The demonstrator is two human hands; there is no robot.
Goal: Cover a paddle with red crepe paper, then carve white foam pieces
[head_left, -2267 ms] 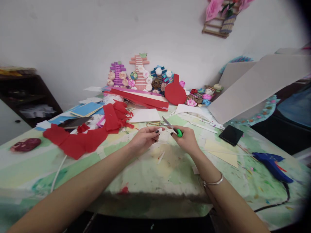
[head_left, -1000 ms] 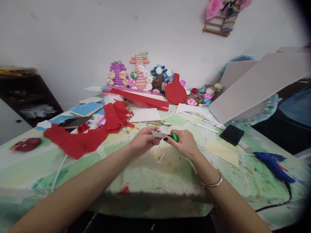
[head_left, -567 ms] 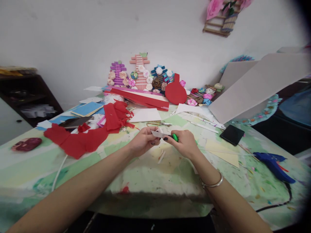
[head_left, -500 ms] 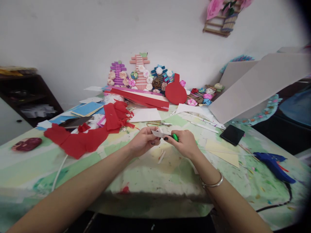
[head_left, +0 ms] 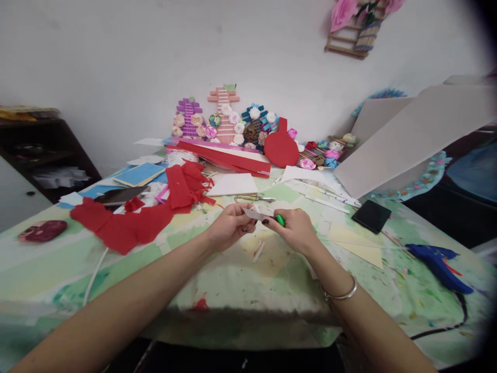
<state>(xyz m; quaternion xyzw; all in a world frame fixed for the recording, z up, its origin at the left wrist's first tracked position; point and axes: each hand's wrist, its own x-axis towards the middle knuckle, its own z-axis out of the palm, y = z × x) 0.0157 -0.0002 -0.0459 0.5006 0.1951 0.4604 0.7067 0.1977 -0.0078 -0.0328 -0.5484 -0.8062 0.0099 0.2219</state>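
Note:
My right hand [head_left: 295,228] is closed around the green and black handle of a craft knife [head_left: 280,220], with its blade pointing left. My left hand [head_left: 232,224] meets it at the blade, fingers pinched together around a small whitish piece, mostly hidden behind the fingers and the blade. The blade lies across the left fingertips; whether it touches the piece I cannot tell. Just below the hands, a few short white strips [head_left: 259,251] rest on the tablecloth [head_left: 229,280]. A pair of scissors [head_left: 254,198] lies right behind the left fingers.
Red cut fabric or felt [head_left: 132,228] spreads over the left side. A blue glue gun [head_left: 438,267] with its cord lies at the right, near a black phone-like slab [head_left: 371,216]. Grey boards [head_left: 411,134] lean at the back right. Flower crafts [head_left: 225,116] stand along the wall.
Almost nothing differs. The knife blade has shifted very slightly to the right at the left fingertips; both hands keep their place and hold.

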